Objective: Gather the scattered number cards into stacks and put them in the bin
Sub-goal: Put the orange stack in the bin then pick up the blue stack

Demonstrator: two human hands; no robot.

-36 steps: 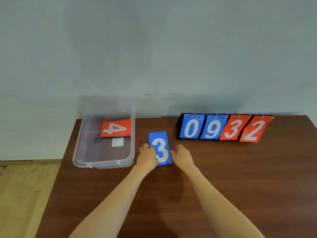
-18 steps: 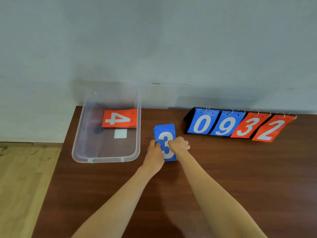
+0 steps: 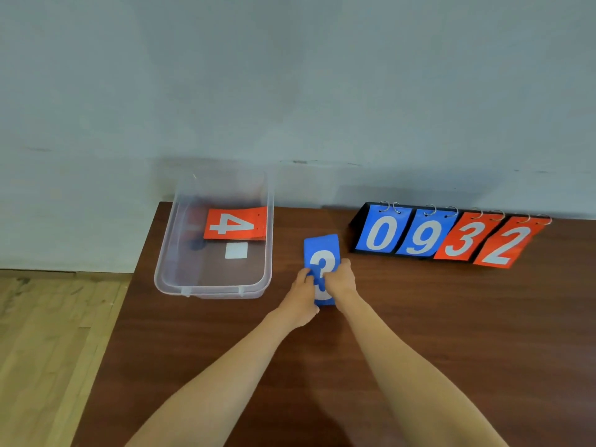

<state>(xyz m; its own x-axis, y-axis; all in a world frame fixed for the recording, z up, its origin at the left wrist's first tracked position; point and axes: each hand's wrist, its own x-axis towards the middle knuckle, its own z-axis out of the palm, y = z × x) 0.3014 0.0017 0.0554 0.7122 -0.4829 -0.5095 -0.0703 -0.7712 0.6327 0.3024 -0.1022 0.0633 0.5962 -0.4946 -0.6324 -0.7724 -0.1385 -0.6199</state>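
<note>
A blue stack of number cards [image 3: 322,253] with a white 3 on top lies on the brown table, right of the bin. My left hand [image 3: 301,296] grips its lower left edge, and my right hand [image 3: 342,282] grips its right side with fingers curled over the 3. The clear plastic bin [image 3: 167,269] stands at the table's back left. Inside it lies a red stack of cards [image 3: 235,224] showing a white 4, turned sideways.
A flip scoreboard [image 3: 448,235] reading 0 9 3 2 stands against the wall at the back right. A white sticker [image 3: 236,250] and a dark spot sit in the bin's floor. The table's left edge [image 3: 129,291] drops to a wooden floor.
My right hand moved from the table beside the blue stack onto its right side and closed over the 3. The left hand kept its hold. The camera view shifted closer.
</note>
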